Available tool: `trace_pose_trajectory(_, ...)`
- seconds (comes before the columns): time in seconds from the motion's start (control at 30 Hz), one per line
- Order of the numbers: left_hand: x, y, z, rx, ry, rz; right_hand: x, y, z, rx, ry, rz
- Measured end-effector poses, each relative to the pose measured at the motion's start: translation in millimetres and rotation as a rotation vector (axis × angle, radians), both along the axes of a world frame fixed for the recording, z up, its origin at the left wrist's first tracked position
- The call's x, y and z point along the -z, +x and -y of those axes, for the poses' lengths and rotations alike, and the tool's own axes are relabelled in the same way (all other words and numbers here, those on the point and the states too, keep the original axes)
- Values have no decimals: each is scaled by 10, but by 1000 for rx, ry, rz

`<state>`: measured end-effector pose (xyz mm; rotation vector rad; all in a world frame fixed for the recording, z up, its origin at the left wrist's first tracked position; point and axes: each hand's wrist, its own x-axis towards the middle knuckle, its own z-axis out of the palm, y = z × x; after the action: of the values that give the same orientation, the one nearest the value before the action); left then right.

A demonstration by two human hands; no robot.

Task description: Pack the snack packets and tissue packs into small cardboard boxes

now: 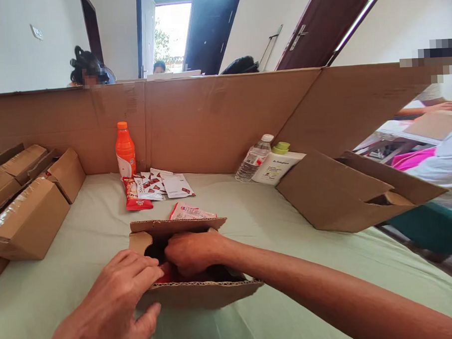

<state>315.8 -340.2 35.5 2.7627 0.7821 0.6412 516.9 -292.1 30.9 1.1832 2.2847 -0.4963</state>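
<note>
An open cardboard box (pixel 201 295) stands on the pale green cloth right in front of me. My left hand (pixel 117 294) grips its near left corner, fingers over the top edge and thumb outside the front wall. Reaching down into the box, my right hand (pixel 194 251) has its fingers curled; their tips are hidden, and so is whatever they hold. Something red (pixel 169 273) shows inside, beside my left fingertips. Just behind the box lies a pink and white packet (pixel 192 211).
Farther back are an orange bottle (pixel 125 151), a red packet (pixel 137 194), white sachets (pixel 177 185), a clear bottle (pixel 253 161) and a white bottle (pixel 276 167). Cardboard boxes (pixel 33 218) sit left; another box (pixel 335 194) tilts at right. A cardboard screen (pixel 209 123) spans the back. People are beyond.
</note>
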Motion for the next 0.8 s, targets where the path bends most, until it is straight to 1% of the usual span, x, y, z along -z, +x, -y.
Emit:
trace_pose_trajectory(0.1, -99, 65, -93, 53, -17, -117, -32, 88, 66, -35, -5, -89)
trace_pose_trajectory(0.13, -99, 92, -124, 66, -31, -149, -63, 158, 121, -36, 6, -183)
trace_pose_trajectory(0.2, -75, 137, -176, 84, -69, -208, -156, 380, 259, 11, 69, -473)
trace_pose_trajectory(0.27, -53, 162, -209, 108, -89, -232, -257, 698, 367, 124, 177, -763)
trace_pose_trajectory(0.33, -52, 169, -219, 131, -93, -233, -292, 1053, 359, 279, 291, -880)
trace_pose_trajectory(0.37, -57, 170, -216, 141, -93, -239, -261, 1219, 299, 407, 372, -920)
trace_pose_trajectory(0.4, -61, 169, -209, 148, -91, -254, -192, 1367, 203, 534, 447, -924)
trace_pose_trajectory(0.43, -63, 169, -198, 151, -89, -273, -86, 1491, 80, 647, 490, -878)
trace_pose_trajectory(0.47, -61, 169, -184, 150, -85, -290, 51, 1589, -59, 734, 497, -790)
trace_pose_trajectory(0.5, -55, 169, -168, 151, -80, -303, 206, 1661, -204, 772, 464, -689)
trace_pose_trajectory(0.6, -16, 166, -119, 138, -58, -305, 667, 1755, -571, 808, 399, -601)
trace_pose_trajectory(0.67, 8, 161, -96, 126, -57, -301, 877, 1765, -720, 807, 350, -612)
trace_pose_trajectory(0.73, 22, 155, -88, 112, -69, -304, 987, 1771, -796, 807, 291, -638)
trace_pose_trajectory(0.8, 25, 146, -91, 113, -77, -306, 1030, 1773, -813, 810, 237, -675)
